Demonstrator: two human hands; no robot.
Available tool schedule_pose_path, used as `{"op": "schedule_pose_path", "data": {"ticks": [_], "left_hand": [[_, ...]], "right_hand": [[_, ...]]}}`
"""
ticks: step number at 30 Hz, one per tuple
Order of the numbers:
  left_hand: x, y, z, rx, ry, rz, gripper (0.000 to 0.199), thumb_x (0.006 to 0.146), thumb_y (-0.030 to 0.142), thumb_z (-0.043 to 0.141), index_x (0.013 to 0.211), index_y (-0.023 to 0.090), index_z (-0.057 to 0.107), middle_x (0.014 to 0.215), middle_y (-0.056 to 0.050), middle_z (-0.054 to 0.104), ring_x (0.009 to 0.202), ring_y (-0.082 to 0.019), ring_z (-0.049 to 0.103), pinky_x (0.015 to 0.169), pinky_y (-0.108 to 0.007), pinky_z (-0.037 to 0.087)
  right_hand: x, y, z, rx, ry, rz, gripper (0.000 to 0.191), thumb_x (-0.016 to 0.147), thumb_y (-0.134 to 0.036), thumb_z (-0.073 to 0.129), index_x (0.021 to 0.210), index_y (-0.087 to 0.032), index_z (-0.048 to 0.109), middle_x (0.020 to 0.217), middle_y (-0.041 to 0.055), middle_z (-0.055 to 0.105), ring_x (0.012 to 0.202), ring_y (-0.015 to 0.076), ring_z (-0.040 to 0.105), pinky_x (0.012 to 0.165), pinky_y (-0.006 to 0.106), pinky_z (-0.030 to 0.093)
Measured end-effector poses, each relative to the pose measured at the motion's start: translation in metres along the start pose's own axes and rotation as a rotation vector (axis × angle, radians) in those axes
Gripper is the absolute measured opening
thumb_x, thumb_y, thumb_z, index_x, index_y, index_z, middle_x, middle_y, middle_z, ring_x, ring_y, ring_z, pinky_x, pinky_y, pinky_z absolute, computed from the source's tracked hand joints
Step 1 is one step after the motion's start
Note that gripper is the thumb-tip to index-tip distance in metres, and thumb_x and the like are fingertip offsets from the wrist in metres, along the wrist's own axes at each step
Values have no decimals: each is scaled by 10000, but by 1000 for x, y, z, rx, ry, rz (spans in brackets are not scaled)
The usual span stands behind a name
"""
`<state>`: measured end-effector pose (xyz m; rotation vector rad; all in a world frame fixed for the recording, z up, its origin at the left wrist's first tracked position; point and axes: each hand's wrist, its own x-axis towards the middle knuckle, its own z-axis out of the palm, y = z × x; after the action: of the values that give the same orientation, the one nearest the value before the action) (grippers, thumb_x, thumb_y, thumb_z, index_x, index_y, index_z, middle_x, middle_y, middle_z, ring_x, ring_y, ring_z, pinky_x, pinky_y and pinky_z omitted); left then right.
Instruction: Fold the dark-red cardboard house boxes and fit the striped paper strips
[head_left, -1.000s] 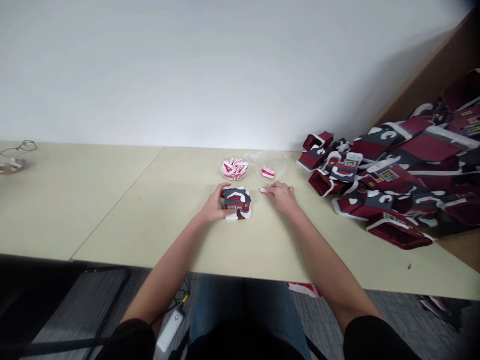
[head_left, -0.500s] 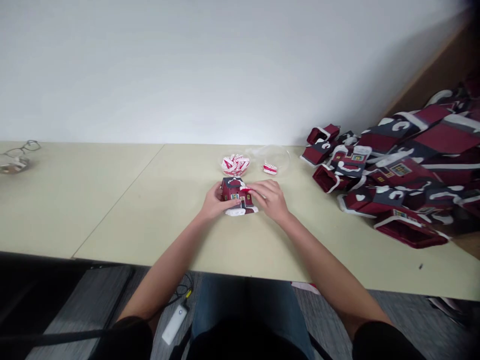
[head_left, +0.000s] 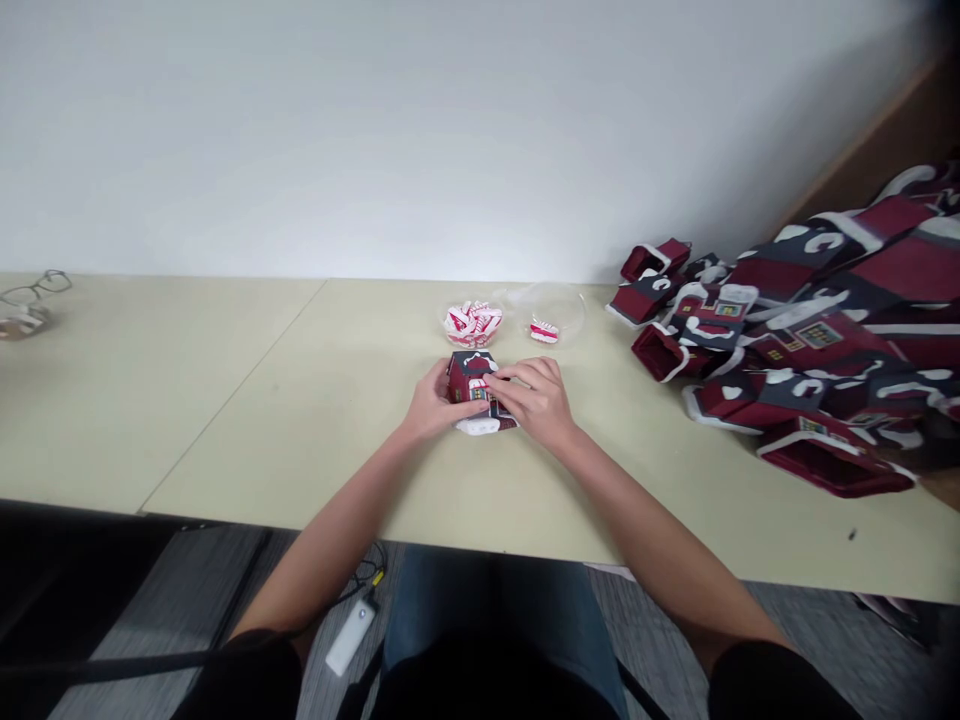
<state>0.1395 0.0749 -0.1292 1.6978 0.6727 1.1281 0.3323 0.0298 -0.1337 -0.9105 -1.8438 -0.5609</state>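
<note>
Two hands work at one house (head_left: 463, 372), which sits at the near middle of the table (head_left: 262, 430), appearing tipped back so that its front faces up toward the head camera. Whether its base touches the tabletop cannot be told.

The left hand (head_left: 431, 402) is curled round the house from nine o'clock, thumb across the lower front and fingers behind, gripping it. The right hand (head_left: 541, 402) comes in from three o'clock, thumb and fingertips drawn together in a pinch on what looks like the right end of a small red-and-white piece (head_left: 478, 384), which lies against the front just below the roof edge. The fingers partly hide it, so full contact cannot be judged.

From the house, a clear dish (head_left: 443, 332) of pieces (head_left: 474, 322) stands at twelve o'clock. A clear tub (head_left: 583, 315) with a spare piece (head_left: 544, 331) is between one and two, the other houses (head_left: 787, 340) heap toward three, and glasses (head_left: 52, 283) lie between nine and ten.

For good work, the left grip should probably stay firm while the right fingertips press lightly and evenly, keeping the piece level with the roof edge. The left thumb is best kept low, clear of the piece; a hard push at one end might skew it.
</note>
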Motion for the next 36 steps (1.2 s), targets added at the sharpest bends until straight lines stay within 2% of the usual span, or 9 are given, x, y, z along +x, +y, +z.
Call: {"op": "schedule_pose_path", "data": {"ticks": [5, 9, 17, 22, 26, 33, 36], "left_hand": [[0, 1, 2, -3, 8, 4, 678, 579, 372, 907, 1122, 131, 580, 1087, -117, 681, 950, -226, 664, 799, -311, 543], [-1, 2, 3, -6, 15, 12, 671, 585, 369, 902, 1124, 136, 577, 1091, -109, 675, 960, -221, 658, 820, -317, 536], [-5, 6, 4, 100, 63, -15, 653, 594, 404, 892, 1103, 140, 580, 1040, -93, 674, 927, -221, 653, 785, -307, 527], [-6, 7, 3, 100, 31, 0, 633, 605, 378, 884, 1110, 152, 578, 1028, -79, 680, 909, -213, 655, 768, -291, 519], [-6, 7, 3, 102, 26, 12, 624, 615, 359, 875, 1123, 149, 580, 1024, -76, 682, 908, -208, 651, 766, -281, 516], [-6, 4, 4, 147, 62, 24, 600, 621, 318, 855, 1134, 160, 587, 1026, -67, 679, 899, -206, 649, 760, -279, 514], [-7, 5, 4, 162, 69, 34, 583, 626, 303, 843, 1133, 161, 594, 1014, -63, 686, 890, -200, 649, 756, -272, 509]], "right_hand": [[0, -1, 0, 2, -46, 56, 181, 960, -259, 597, 1027, -321, 754, 915, 11, 707, 858, 142, 577, 804, 333, 371], [2, -1, -3, -14, -33, 14, 155, 960, -277, 603, 988, -280, 756, 857, 10, 698, 801, 133, 568, 786, 325, 359], [-2, -1, -6, -104, -62, -56, 163, 955, -200, 601, 981, -295, 730, 819, -8, 691, 767, 119, 565, 780, 338, 332], [-2, 0, -8, -89, -59, -76, 195, 953, -185, 597, 1030, -314, 721, 846, -3, 697, 795, 128, 576, 779, 336, 349], [0, -2, -9, -132, -20, -127, 156, 949, -194, 607, 989, -290, 724, 811, -8, 699, 765, 125, 573, 768, 329, 356], [-1, 0, -9, -154, -37, -76, 151, 954, -206, 601, 956, -294, 724, 830, -1, 700, 783, 128, 569, 767, 335, 341], [-1, 1, -9, -142, -27, -97, 150, 953, -195, 595, 926, -277, 718, 806, 1, 693, 767, 127, 564, 758, 325, 348]]}}
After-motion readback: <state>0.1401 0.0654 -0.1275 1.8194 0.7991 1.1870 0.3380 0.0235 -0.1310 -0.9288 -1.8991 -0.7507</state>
